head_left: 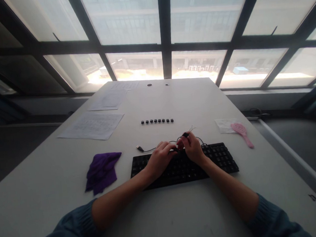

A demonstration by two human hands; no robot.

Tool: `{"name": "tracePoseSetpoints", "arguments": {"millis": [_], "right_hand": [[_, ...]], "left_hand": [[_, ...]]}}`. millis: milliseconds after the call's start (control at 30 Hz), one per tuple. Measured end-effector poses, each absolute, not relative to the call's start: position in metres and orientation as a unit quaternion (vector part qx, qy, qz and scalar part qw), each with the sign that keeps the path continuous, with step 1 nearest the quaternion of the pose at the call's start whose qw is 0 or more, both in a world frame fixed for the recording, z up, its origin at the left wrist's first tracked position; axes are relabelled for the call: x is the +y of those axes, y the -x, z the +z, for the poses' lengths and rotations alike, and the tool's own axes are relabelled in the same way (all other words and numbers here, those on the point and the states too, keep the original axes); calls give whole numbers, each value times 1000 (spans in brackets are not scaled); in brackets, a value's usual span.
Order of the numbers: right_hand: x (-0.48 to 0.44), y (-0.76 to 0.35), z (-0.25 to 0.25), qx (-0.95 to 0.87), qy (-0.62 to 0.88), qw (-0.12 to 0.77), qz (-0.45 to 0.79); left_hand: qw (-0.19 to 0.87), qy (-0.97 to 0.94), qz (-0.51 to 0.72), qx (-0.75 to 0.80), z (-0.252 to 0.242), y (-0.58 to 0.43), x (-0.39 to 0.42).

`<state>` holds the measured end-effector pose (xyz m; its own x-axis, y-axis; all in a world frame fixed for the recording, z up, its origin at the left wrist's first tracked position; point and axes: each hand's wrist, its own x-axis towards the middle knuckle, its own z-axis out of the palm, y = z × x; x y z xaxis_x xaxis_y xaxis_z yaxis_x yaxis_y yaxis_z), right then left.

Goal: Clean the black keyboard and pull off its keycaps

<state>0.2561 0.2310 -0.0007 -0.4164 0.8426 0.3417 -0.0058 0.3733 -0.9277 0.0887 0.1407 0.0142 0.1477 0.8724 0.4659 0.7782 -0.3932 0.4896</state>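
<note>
Black thin cable [149, 149] pinched in right hand [193, 148], left hand [160, 158] touching rectangular keyboard [221, 161].

Two bare forearms reach forward from pushed-back blue-grey sleeves and angle inward until the hands nearly meet. The left hand [161, 156] lies palm down, knuckles up, its fingers curled under so the grip is hidden. The right hand [193, 147], just beside it and slightly further forward, pinches thumb and fingertips together, wrist bent inward.
</note>
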Motion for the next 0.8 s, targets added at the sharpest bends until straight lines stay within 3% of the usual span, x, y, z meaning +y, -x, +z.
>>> {"name": "tracePoseSetpoints", "arguments": {"millis": [233, 433, 633, 800], "right_hand": [[233, -254, -5, -672, 292, 459, 503], [235, -252, -6, -668, 283, 463, 508], [234, -252, -5, -666, 276, 465, 514], [233, -252, -3, -671, 278, 462, 508]], "left_hand": [[82, -739, 377, 552, 46, -76, 146], [30, -722, 370, 583, 76, -45, 220], [33, -760, 289, 581, 53, -46, 314], [28, -787, 224, 573, 29, -50, 347]]}}
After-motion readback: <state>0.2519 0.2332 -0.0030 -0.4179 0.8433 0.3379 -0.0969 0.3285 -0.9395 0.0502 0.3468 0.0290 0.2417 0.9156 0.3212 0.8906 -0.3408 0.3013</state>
